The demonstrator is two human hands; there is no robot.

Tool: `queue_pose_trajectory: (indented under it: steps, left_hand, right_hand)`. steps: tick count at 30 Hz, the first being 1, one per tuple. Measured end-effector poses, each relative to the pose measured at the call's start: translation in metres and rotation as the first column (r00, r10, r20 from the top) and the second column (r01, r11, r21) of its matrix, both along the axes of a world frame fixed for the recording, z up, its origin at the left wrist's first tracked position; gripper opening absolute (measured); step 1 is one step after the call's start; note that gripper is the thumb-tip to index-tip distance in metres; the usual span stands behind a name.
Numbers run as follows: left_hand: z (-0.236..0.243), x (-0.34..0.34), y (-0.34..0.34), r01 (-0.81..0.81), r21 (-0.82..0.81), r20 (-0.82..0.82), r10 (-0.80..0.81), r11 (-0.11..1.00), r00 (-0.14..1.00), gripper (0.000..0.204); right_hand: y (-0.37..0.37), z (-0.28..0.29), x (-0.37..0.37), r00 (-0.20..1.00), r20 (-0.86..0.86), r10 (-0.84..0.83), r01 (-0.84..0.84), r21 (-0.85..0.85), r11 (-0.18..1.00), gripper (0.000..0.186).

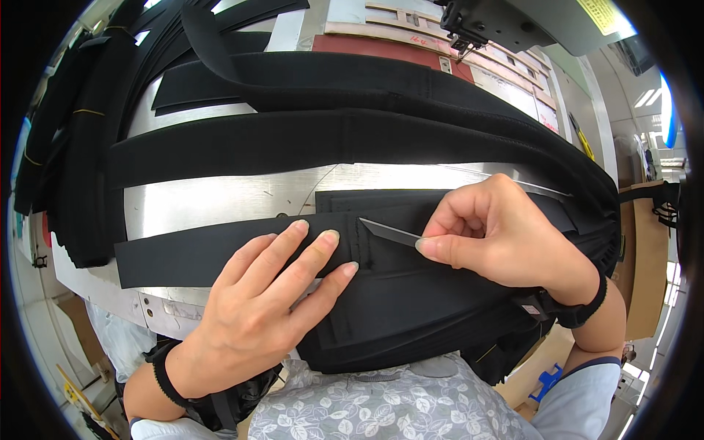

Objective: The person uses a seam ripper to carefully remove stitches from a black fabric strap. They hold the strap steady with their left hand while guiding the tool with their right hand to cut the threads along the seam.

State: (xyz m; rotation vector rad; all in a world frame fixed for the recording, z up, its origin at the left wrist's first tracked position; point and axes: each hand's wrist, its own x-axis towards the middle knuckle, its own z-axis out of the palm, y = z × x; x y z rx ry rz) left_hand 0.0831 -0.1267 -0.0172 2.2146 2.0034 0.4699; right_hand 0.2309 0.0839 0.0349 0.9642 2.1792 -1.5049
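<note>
Black fabric strip (183,253) lies lengthwise on the near side of the metal work surface (220,202), its free end pointing left. A stitched seam (359,249) crosses the strip just beyond the left hand's fingertips. Left hand (268,301): palm down, fingers extended and moderately spread, fingertips resting on the strip to the left of the seam; it grips no object. Right hand (491,238): thumb and index finger pinched together on a slim grey blade (392,233), remaining fingers curled toward the palm. The blade slants up and to the left, its tip at the seam near the strip's upper edge. Whether the tip enters the stitching cannot be told.

Further black bands (242,143) run across the surface beyond the hands and drape over its right side. Bundles of black strips (84,154), some tied with yellow bands, hang at the far left. A sewing machine head (506,29) stands at the upper right; a yellow-handled tool (583,139) lies near the right edge.
</note>
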Motion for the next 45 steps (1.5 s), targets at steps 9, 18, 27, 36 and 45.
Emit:
queue_pose_trajectory:
  steps: [9,18,27,36,45]
  left_hand:
    - [0.000,0.000,0.000,0.001,0.003,0.000,-0.001,1.000,1.000,0.044]
    - [0.002,0.000,0.001,0.001,-0.002,-0.005,-0.001,1.000,1.000,0.045]
    - [0.001,0.000,0.001,-0.002,0.000,-0.001,0.002,1.000,1.000,0.045]
    - [0.001,0.001,0.000,-0.004,-0.010,0.003,0.004,1.000,1.000,0.045]
    - [0.000,0.001,0.001,-0.006,-0.002,0.002,0.006,1.000,1.000,0.045]
  right_hand:
    - [0.001,-0.003,-0.002,1.000,-0.001,0.027,-0.027,0.010,1.000,0.015]
    - [-0.006,-0.011,-0.006,0.997,-0.069,-0.040,0.041,0.014,0.999,0.015]
    - [0.001,-0.002,0.008,1.000,0.018,-0.023,0.023,-0.001,1.000,0.014]
    - [0.002,-0.002,0.006,1.000,0.006,0.000,0.000,0.008,1.000,0.013]
    - [-0.009,-0.009,0.008,0.997,-0.075,0.008,0.007,0.200,0.980,0.011]
